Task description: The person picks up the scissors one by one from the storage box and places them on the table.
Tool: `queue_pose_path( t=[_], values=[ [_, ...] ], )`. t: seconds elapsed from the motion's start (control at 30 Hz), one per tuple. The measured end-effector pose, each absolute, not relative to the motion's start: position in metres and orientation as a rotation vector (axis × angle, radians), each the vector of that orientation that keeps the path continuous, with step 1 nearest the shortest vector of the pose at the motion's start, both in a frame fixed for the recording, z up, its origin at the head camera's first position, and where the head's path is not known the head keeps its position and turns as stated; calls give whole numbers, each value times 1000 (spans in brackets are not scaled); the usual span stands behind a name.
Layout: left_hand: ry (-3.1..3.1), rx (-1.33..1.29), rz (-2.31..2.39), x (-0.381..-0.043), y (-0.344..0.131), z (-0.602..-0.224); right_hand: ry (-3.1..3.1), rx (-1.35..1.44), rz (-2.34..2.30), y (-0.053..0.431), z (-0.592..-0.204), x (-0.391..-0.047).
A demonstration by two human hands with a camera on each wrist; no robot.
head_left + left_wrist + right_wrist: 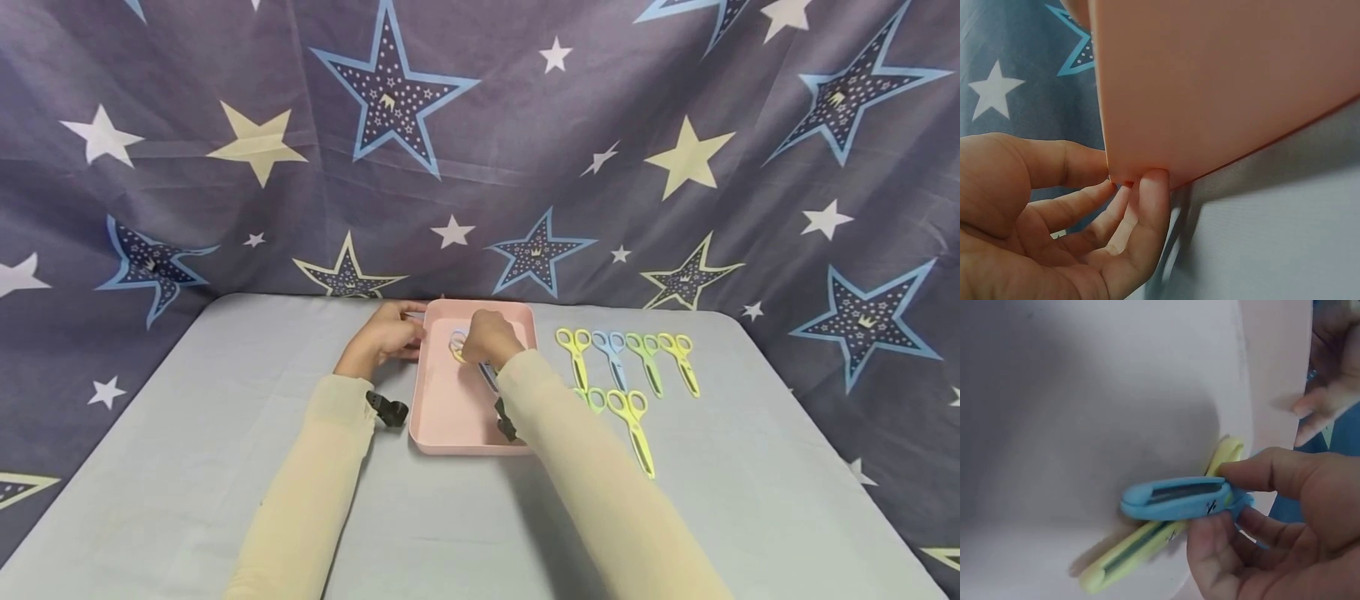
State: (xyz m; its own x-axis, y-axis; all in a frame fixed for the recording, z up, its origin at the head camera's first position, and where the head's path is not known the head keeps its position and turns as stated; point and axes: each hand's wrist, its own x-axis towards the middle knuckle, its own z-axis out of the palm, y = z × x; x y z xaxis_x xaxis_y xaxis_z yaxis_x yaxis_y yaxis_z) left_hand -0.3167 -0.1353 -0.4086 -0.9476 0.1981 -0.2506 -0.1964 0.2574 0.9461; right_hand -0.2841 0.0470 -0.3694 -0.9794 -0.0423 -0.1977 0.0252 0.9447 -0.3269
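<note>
A shallow pink tray (442,408) lies on the table. At its far left side my left hand (386,337) holds the wall; in the left wrist view, thumb and bent fingers (1155,212) meet the tray's edge. Inside the tray, my right hand (491,335) pinches blue scissors (1175,499) near the handles, with their blade end pointing away from the palm. Under them, yellow scissors (1129,553) lie crosswise on the tray floor. The fingers hide most of the blue handles.
Right of the tray, a back row holds yellow (578,367), blue (614,362), green (650,367) and another yellow pair of scissors (682,367). Nearer are yellow-green scissors (636,425) and green scissors (596,400), partly behind the right sleeve. A star-patterned cloth (525,167) hangs behind the table.
</note>
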Motion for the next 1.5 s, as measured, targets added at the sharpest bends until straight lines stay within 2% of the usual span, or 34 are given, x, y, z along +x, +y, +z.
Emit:
queue_pose_path(
  t=[0.37,0.7,0.93,1.5],
  values=[
    [2227,-11,1719,-317,-136,-407,2603,111,-1098,69,-369,-295],
    [2237,-17,1716,-319,-135,-408,2669,62,-1188,79,-363,-287],
    [2245,-23,1716,-320,-135,-410,2551,-94,-1421,90,-357,-278],
    [2248,-35,1714,-319,-134,-410,2377,-65,-1685,135,-348,-261]
  ],
)
